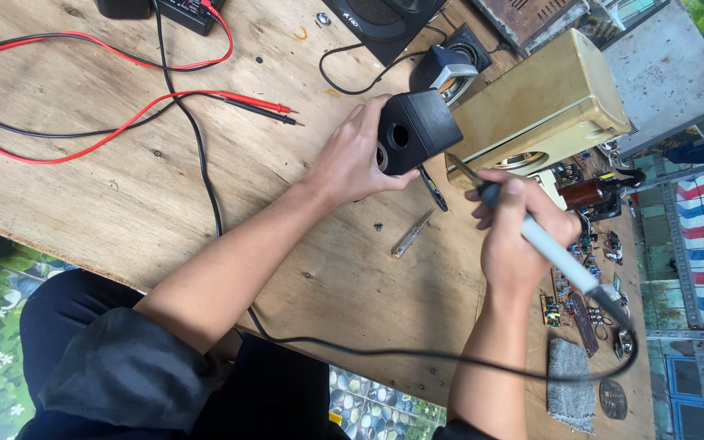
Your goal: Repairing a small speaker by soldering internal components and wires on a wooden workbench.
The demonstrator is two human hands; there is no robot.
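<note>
Holding a small black speaker box (417,129) just above the wooden desk (124,179), we wrap our left hand (350,159) around its side, fingers closed on it. Our right hand (523,244) has its fingers gripped around a soldering iron (543,243), the tip pointing at the box's lower edge. A small screwdriver (411,234) lies on the desk below the box. Red and black probe leads (258,104) rest to the left, a beige speaker cabinet (543,106) just beyond.
</note>
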